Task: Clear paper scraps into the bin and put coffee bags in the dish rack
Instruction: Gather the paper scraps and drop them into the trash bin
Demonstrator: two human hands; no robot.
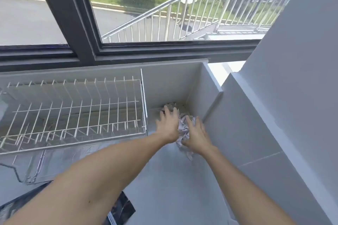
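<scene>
No text, label, brand, number or sign can be read anywhere: the crumpled paper scraps [183, 128] in the far right corner show only blurred marks, too small to make out.

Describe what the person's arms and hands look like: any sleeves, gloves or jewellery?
Both forearms are bare as far as the frame shows, with no sleeves in view. The left hand and right hand wear no gloves; no rings, watch or bracelet show on the visible fingers or wrists. A small dark spot marks the left forearm.
</scene>
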